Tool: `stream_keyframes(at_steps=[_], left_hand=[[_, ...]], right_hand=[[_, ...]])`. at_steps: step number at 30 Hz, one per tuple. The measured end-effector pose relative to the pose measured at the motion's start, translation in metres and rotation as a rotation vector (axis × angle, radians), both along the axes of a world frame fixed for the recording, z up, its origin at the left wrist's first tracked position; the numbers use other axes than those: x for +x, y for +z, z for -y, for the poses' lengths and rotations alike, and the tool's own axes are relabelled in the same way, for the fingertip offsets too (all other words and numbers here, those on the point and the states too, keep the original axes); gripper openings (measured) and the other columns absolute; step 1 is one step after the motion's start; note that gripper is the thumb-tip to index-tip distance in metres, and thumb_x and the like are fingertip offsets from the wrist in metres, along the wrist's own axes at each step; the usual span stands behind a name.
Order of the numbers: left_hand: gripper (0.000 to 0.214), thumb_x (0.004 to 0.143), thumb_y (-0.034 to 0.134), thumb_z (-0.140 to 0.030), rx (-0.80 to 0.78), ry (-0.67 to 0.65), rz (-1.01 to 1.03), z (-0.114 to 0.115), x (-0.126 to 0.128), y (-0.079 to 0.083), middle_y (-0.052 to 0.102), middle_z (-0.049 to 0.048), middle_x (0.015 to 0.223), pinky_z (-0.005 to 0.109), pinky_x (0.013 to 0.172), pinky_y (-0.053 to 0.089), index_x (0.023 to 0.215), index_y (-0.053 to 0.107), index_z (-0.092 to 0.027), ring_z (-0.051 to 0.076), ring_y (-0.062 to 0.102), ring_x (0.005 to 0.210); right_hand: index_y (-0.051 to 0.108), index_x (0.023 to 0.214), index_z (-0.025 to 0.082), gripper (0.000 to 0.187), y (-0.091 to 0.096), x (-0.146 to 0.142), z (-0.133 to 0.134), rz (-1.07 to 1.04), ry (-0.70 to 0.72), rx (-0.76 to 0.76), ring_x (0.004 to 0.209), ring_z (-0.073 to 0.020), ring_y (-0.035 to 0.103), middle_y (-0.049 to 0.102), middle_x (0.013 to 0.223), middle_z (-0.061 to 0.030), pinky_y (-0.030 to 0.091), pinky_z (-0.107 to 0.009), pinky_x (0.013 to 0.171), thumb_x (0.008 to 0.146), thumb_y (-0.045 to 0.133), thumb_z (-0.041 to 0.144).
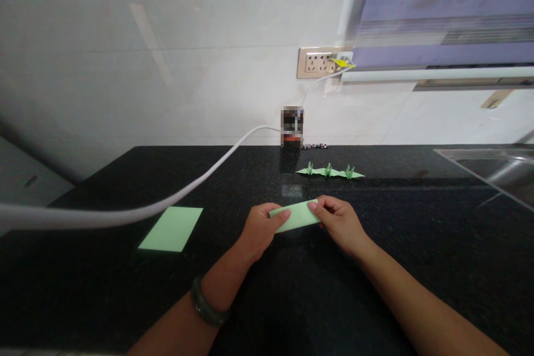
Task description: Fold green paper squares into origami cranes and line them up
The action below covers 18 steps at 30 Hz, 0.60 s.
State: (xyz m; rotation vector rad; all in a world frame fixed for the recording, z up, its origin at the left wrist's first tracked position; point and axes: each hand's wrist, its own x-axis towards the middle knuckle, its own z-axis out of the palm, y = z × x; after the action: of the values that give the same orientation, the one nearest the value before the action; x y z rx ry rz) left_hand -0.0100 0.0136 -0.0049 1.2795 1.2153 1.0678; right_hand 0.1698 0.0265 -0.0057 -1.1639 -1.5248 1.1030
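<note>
A light green strip of folded paper [298, 216] is held just above the black counter, tilted up to the right. My left hand [262, 228] pinches its left end, thumb on top. At the right end my right hand [340, 221] grips it the same way, with the thumb pressed on the upper edge. Both hands' other fingers are partly hidden behind the paper. Beyond them a row of joined green origami cranes [329, 171] stands on the counter. To the left of my left hand lies a flat green sheet of paper [172, 229].
A phone-sized object [292, 127], blurred out, leans on the tiled wall with a beaded strap [316, 146] beside it. A white cable [200, 178] runs from it across the left side. A wall socket [319, 63] is above, and a metal sink [504, 169] is at right.
</note>
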Motion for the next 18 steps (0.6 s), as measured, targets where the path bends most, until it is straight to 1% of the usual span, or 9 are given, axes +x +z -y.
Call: stream_keyframes(at_steps=[3, 6, 8, 13, 18], left_hand=[[0.028, 0.069, 0.059, -0.038, 0.106, 0.001, -0.18, 0.0, -0.0015, -0.0004, 0.062, 0.0021, 0.064, 0.023, 0.052, 0.039, 0.075, 0.065, -0.012, 0.013, 0.054, 0.057], [0.025, 0.07, 0.058, -0.032, 0.233, 0.009, -0.279, 0.0011, -0.0012, 0.0002, 0.066, 0.0042, 0.083, 0.025, 0.068, 0.043, 0.087, 0.067, -0.015, 0.016, 0.058, 0.075], [0.026, 0.072, 0.056, -0.03, 0.29, 0.001, -0.315, 0.002, -0.0006, 0.0004, 0.066, 0.0052, 0.088, 0.026, 0.075, 0.043, 0.092, 0.066, -0.016, 0.016, 0.059, 0.081], [0.026, 0.075, 0.053, -0.032, 0.37, -0.031, -0.355, 0.0029, 0.0, -0.0023, 0.066, 0.0056, 0.084, 0.026, 0.07, 0.045, 0.093, 0.066, -0.018, 0.016, 0.059, 0.077], [0.025, 0.075, 0.053, -0.032, 0.367, -0.047, -0.345, 0.0031, 0.001, -0.0053, 0.065, 0.005, 0.082, 0.024, 0.064, 0.046, 0.092, 0.067, -0.019, 0.015, 0.059, 0.073]], right_hand=[[0.051, 0.06, 0.016, 0.028, 0.0012, 0.0011, -0.0005, 0.053, 0.014, 0.058, 0.05, -0.0085, 0.037, 0.042, 0.054, 0.0033, 0.03, -0.021, 0.047, 0.075, 0.053, 0.04], [0.052, 0.059, 0.016, 0.027, 0.0008, 0.0008, -0.0008, 0.108, 0.029, 0.103, 0.055, -0.0097, 0.04, 0.046, 0.058, 0.0022, 0.033, -0.022, 0.051, 0.074, 0.054, 0.038], [0.052, 0.059, 0.016, 0.026, 0.0001, -0.0002, -0.0006, 0.114, 0.041, 0.108, 0.056, -0.0101, 0.041, 0.047, 0.059, 0.0018, 0.034, -0.022, 0.052, 0.074, 0.054, 0.037], [0.055, 0.064, 0.016, 0.024, -0.0006, -0.0025, 0.0009, 0.088, 0.024, 0.072, 0.053, -0.0093, 0.041, 0.046, 0.057, 0.0023, 0.033, -0.022, 0.05, 0.076, 0.053, 0.036], [0.057, 0.069, 0.016, 0.025, 0.0, -0.0034, 0.0026, 0.062, 0.01, 0.029, 0.045, -0.0078, 0.038, 0.045, 0.052, 0.0032, 0.03, -0.021, 0.043, 0.077, 0.051, 0.038]])
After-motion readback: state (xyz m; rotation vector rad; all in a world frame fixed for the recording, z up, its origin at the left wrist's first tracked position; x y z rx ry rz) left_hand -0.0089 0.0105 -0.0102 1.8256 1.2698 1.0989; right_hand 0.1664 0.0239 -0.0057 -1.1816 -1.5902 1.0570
